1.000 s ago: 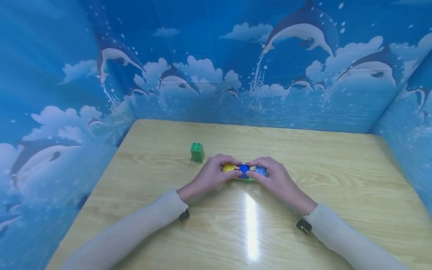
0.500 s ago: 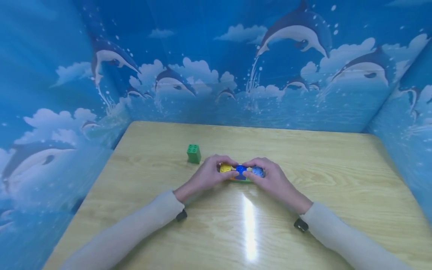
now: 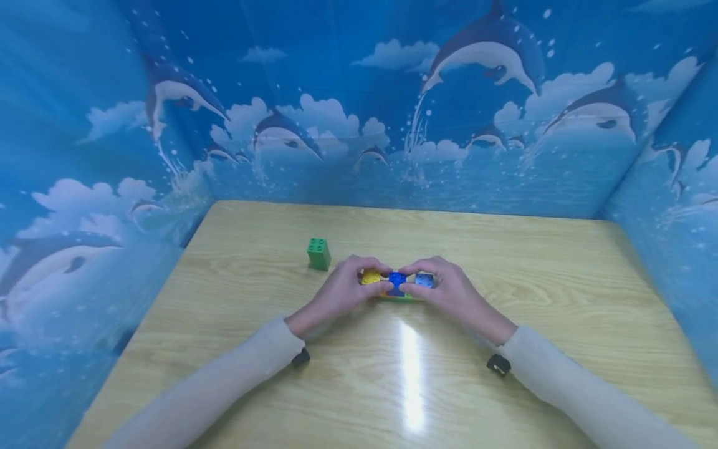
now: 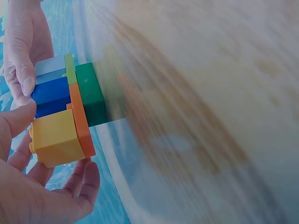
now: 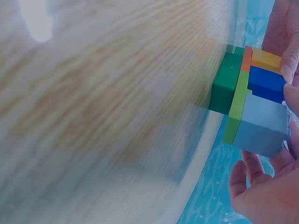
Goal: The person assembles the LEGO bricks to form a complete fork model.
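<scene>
Both hands meet over a small structure of toy building bricks. A dark blue brick [image 3: 397, 282] stands in its middle, between a yellow brick [image 4: 56, 137] and a light blue brick [image 5: 261, 123]. Beneath them lie a flat orange brick [image 4: 81, 123] and a flat lime green brick [image 5: 237, 109], on a dark green brick [image 4: 91, 95] touching the table. My left hand [image 3: 344, 287] pinches the dark blue brick with thumb and forefinger, arching around the yellow one. From the other side my right hand [image 3: 451, 287] pinches the same brick, its fingers arched around the light blue one.
A tall green brick block [image 3: 318, 254] stands upright on the wooden table [image 3: 258, 249], left of and behind the hands. Blue dolphin-printed sheeting [image 3: 348, 93] walls in the table's back and sides. A bright light streak reflects off the tabletop before the hands.
Everything sits slightly further left in the head view, as the camera has turned a little. Both hands keep their pinch on the dark blue brick.
</scene>
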`<state>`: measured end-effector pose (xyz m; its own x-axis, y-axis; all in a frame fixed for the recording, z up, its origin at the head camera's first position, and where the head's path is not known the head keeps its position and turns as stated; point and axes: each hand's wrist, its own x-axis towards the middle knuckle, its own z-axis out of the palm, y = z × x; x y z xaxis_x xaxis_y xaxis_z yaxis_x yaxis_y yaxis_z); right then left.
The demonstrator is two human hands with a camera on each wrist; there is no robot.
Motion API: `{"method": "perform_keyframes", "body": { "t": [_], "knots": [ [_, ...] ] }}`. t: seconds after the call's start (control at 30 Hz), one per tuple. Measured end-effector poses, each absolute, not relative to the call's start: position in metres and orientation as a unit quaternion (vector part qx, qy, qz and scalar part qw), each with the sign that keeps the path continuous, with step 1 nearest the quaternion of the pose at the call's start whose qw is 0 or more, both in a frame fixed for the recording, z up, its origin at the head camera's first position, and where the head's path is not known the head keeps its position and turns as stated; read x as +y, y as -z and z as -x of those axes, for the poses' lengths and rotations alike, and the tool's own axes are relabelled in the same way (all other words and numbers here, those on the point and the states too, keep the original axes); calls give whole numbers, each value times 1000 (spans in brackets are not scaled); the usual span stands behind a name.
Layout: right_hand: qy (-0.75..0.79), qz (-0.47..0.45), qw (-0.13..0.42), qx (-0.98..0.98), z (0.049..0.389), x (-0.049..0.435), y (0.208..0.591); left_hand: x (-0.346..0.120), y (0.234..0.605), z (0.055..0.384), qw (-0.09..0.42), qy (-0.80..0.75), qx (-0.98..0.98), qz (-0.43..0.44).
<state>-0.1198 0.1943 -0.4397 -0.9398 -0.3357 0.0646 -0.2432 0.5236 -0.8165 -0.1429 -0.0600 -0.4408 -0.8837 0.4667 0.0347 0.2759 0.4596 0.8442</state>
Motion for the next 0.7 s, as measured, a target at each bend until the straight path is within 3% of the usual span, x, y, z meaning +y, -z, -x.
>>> {"method": "perform_keyframes", "body": {
  "t": [0.3, 0.7],
  "knots": [
    [455, 175, 40, 872, 119, 192, 440, -68, 448, 136, 72, -464, 851, -234],
    [463, 188, 29, 866, 118, 191, 441, -109, 440, 99, 10, -483, 865, -136]
  ]
}}
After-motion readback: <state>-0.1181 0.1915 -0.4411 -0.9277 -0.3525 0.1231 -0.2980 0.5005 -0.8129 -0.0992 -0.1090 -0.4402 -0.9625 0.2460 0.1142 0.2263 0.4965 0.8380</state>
